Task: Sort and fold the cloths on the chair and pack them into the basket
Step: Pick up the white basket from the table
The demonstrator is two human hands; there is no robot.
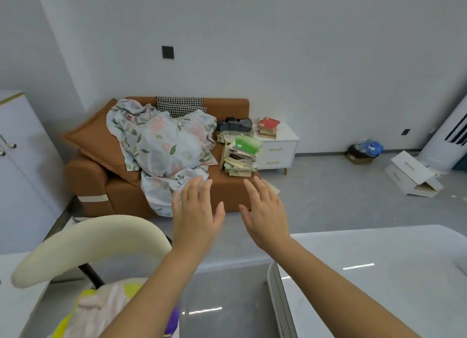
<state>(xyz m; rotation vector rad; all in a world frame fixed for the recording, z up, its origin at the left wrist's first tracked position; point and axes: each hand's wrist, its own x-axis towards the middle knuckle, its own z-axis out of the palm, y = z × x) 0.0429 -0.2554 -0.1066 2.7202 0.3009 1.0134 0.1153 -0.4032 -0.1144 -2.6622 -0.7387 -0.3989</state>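
Both my hands are raised in front of me with fingers straight and spread, holding nothing. My left hand (195, 212) is at centre, my right hand (265, 211) just to its right. Below my left forearm, a cream chair (88, 239) with a curved backrest carries a pile of cloths (101, 310) in pale pink, yellow and purple at the bottom left. My left arm hides part of that pile. No basket is recognisable in view.
A glossy white table (379, 274) fills the lower right, with a grey surface (227, 299) beside it. Across the room, a brown sofa (101, 181) holds a floral sheet (161, 145) and stacked books (240, 156). A white nightstand (278, 148) and toppled drawer unit (412, 176) stand beyond.
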